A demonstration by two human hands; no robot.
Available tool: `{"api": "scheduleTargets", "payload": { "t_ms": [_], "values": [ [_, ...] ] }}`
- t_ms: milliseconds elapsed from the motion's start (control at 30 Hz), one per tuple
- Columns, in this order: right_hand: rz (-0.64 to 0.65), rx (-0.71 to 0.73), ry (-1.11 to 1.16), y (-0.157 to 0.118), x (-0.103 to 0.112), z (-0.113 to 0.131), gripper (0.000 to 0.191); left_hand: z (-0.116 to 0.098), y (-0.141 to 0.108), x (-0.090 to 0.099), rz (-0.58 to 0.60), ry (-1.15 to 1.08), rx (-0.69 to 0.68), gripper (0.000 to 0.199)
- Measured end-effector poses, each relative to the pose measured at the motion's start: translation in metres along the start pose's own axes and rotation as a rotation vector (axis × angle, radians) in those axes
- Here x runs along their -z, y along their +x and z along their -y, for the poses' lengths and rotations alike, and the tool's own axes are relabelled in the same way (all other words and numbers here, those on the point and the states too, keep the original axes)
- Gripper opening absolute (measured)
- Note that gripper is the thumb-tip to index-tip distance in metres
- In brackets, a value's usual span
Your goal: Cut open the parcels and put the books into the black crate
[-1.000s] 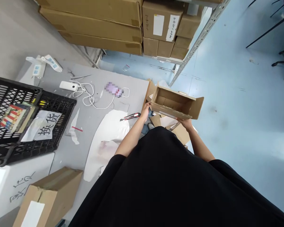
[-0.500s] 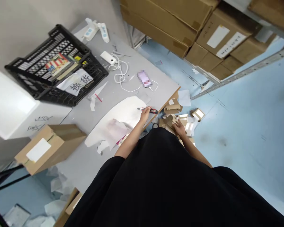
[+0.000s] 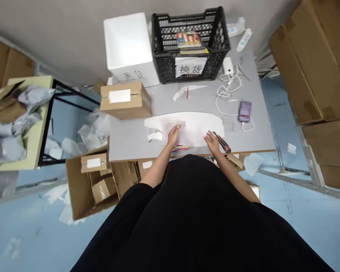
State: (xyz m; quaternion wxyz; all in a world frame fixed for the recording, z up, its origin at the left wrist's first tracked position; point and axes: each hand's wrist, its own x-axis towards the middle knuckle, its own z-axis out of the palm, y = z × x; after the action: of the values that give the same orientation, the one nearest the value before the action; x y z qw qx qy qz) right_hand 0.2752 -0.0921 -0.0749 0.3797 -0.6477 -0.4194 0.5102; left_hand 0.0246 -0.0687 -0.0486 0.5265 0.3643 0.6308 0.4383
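Grey worktable (image 3: 127, 139) seen from above: a taped cardboard box (image 3: 125, 101) at left, then a white paper sheet (image 3: 192, 126) under the open, flat left hand (image 3: 174, 136); the right hand (image 3: 212, 142) lies open, fingers just beside a red-and-black utility knife (image 3: 221, 142).

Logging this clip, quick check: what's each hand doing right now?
Left hand: open, resting on the white sheet.
Right hand: open, empty, beside the utility knife.

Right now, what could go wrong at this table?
The utility knife lies at the front edge of the table, right beside the right hand: a careless move could nick fingers or knock it off. Sliding the white sheet might also snag the looped white cable close by.
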Motion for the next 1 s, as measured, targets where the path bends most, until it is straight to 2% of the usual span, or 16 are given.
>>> {"api": "scheduleTargets", "payload": {
  "t_ms": [67,133,200,267,333,433,533,667,833,1000],
  "values": [
    [0.110,-0.013,-0.105,0.005,-0.030,0.005,0.086,0.013,-0.009,0.023,-0.118,0.014,0.006,0.033],
    [0.197,-0.020,-0.240,0.008,-0.051,0.007,0.074,0.028,-0.020,0.038,-0.224,0.072,0.030,0.029],
    [0.260,0.002,-0.362,0.012,-0.065,0.008,0.063,0.042,-0.029,0.046,-0.294,0.158,0.085,0.027],
    [0.302,0.049,-0.449,0.018,-0.073,0.008,0.056,0.055,-0.032,0.048,-0.314,0.240,0.159,0.029],
    [0.325,0.085,-0.511,0.023,-0.077,0.006,0.051,0.066,-0.031,0.047,-0.289,0.303,0.230,0.032],
    [0.388,0.059,-0.566,0.029,-0.082,0.001,0.046,0.076,-0.023,0.044,-0.257,0.393,0.294,0.037],
    [0.464,0.032,-0.598,0.029,-0.087,-0.004,0.047,0.077,-0.013,0.040,-0.282,0.483,0.363,0.047],
    [0.494,0.026,-0.645,0.029,-0.094,-0.006,0.051,0.072,-0.003,0.037,-0.277,0.521,0.467,0.056],
    [0.479,-0.063,-0.642,0.035,-0.097,0.001,0.046,0.071,0.005,0.038,-0.300,0.521,0.512,0.054],
    [0.485,-0.139,-0.560,0.038,-0.092,0.010,0.041,0.076,0.007,0.044,-0.310,0.367,0.525,0.036]
  ]
}}
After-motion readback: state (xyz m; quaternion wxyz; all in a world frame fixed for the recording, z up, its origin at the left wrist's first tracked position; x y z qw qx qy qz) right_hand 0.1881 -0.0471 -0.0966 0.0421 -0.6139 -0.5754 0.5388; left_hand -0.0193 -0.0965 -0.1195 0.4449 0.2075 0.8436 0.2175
